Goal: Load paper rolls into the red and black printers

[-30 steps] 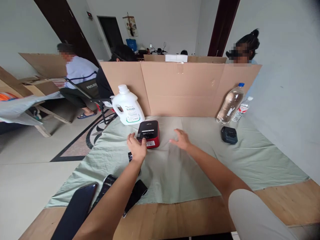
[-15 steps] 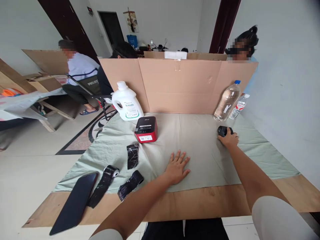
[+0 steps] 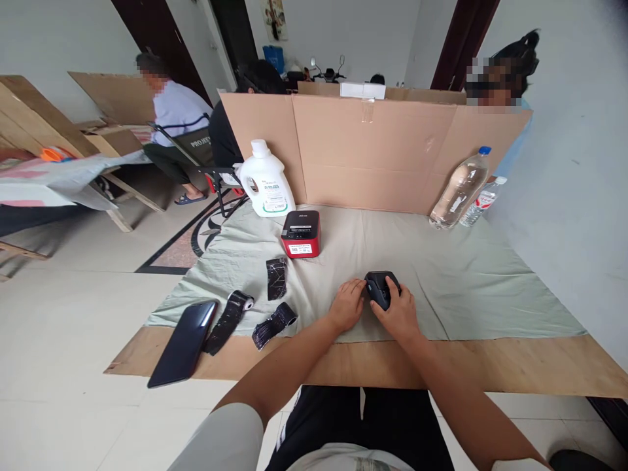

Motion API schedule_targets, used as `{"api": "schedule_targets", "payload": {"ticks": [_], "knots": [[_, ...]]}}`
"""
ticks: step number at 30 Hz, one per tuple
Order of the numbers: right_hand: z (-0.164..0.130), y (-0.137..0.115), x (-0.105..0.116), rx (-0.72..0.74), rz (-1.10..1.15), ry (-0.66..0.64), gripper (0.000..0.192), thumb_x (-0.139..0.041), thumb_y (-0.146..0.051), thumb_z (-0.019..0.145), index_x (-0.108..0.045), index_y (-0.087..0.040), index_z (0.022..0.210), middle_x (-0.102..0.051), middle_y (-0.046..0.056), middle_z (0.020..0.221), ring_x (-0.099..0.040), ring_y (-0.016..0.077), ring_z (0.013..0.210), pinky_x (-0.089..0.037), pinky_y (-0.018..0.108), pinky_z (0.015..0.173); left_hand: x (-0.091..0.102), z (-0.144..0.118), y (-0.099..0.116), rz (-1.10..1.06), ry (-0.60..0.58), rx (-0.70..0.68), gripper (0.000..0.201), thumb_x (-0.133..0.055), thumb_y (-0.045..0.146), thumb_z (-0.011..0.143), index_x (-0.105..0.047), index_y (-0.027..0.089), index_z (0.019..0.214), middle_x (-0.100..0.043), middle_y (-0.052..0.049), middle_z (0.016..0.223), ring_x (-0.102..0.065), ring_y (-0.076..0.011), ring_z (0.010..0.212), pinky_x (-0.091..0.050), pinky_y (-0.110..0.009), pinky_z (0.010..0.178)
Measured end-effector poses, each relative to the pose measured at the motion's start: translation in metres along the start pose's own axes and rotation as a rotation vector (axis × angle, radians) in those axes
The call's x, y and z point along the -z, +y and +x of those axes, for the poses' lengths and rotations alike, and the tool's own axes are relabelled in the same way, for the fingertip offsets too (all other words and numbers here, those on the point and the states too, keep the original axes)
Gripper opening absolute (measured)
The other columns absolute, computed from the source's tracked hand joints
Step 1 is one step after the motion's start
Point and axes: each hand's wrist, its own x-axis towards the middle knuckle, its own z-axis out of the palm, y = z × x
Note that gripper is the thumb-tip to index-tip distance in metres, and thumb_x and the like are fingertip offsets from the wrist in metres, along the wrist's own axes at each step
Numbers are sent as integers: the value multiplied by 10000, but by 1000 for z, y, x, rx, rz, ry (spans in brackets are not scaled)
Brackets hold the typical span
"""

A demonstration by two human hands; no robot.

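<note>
A small black boxy device point(image 3: 377, 281) lies on the cloth-covered table in front of me. My right hand point(image 3: 400, 314) grips its right and near sides, thumb and fingers spread around it. My left hand point(image 3: 347, 304) rests at its left side, fingers curled and close together, the fingertips at the device's edge. The underside of the device and part of its near side are hidden. Left of my hands lie a black strip point(image 3: 276, 279) and two partly unrolled black rolls, one point(image 3: 229, 320) with a white core and one point(image 3: 273, 325) nearer me.
A red and black printer-like box point(image 3: 301, 235) stands beyond the strips, before a white jug point(image 3: 267, 183). A dark tablet-like slab point(image 3: 182, 347) overlaps the table's front left edge. Two bottles point(image 3: 461, 190) point(image 3: 483, 201) lean at the back right by a cardboard screen point(image 3: 363, 150). People sit beyond.
My right hand has brought the black device from the far right to the middle, nearer me. My left hand has gone from flat and spread to curled beside it. The view has tilted down.
</note>
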Motion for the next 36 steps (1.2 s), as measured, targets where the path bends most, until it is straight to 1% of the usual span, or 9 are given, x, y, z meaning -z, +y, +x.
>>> {"api": "schedule_targets", "payload": {"ticks": [5, 13, 16, 19, 21, 23, 26, 29, 36], "knots": [[-16, -21, -5, -34, -28, 24, 725, -583, -551, 784, -440, -181, 1390, -452, 249, 1253, -512, 382, 1024, -448, 588, 792, -7, 0, -7, -15, 47, 48, 492, -408, 127, 814, -511, 162, 1293, -583, -144, 1270, -488, -266, 1246, -384, -521, 1051], [-30, -12, 10, 204, -39, -39, 681, -579, -503, 835, -388, -228, 1428, -292, 214, 1471, -469, 373, 1135, -451, 573, 863, -5, 3, -7, -59, 47, 135, 435, -448, 166, 825, -563, 154, 1245, -609, -141, 1246, -489, -280, 1241, -385, -514, 1049], [-26, -2, 20, 307, -18, -32, 575, -583, -478, 848, -498, -207, 1348, -385, 184, 1404, -440, 345, 1184, -442, 543, 935, -1, 13, -9, -212, 79, 229, 430, -486, 198, 817, -583, 167, 1235, -611, -135, 1256, -571, -263, 1136, -441, -472, 1008], [-15, 6, 23, 389, 41, 2, 393, -554, -409, 885, -624, -183, 1199, -551, 147, 1159, -489, 283, 1085, -465, 474, 933, 2, 29, -13, -534, -57, 429, 529, -541, 189, 766, -547, 187, 1295, -694, -99, 1066, -669, -187, 772, -557, -351, 740], [-8, 9, 22, 420, 73, 29, 289, -531, -341, 904, -674, -188, 1102, -592, 114, 1022, -514, 242, 984, -487, 422, 891, 4, 38, -14, -748, -222, 582, 623, -560, 153, 720, -508, 195, 1339, -711, -50, 868, -617, -126, 558, -510, -250, 533], [-4, 10, 19, 437, 79, 69, 241, -530, -297, 904, -695, -188, 1042, -600, 99, 956, -519, 223, 926, -496, 387, 852, 7, 43, -13, -903, -319, 694, 691, -555, 103, 677, -492, 213, 1356, -699, -32, 825, -571, -90, 485, -426, -187, 431], [-3, 10, 15, 436, 75, 121, 224, -549, -282, 894, -696, -187, 1034, -592, 93, 944, -520, 217, 917, -498, 373, 831, 12, 46, -9, -1066, -318, 765, 735, -536, 47, 634, -509, 247, 1341, -678, -67, 1067, -546, -50, 476, -357, -152, 373], [-6, 9, 12, 410, 81, 147, 221, -557, -282, 887, -689, -182, 1034, -570, 97, 971, -513, 219, 931, -493, 378, 831, 18, 46, -6, -1126, -330, 791, 746, -538, 19, 625, -516, 242, 1337, -565, -101, 1309, -536, -20, 482, -339, -141, 359], [-6, 7, 9, 386, 55, 154, 203, -566, -273, 875, -676, -165, 1007, -516, 104, 984, -481, 227, 940, -480, 378, 828, 27, 51, 2, -1039, -376, 823, 794, -507, -28, 621, -498, 256, 1362, -418, -95, 1466, -529, -2, 483, -354, -152, 376]]}}
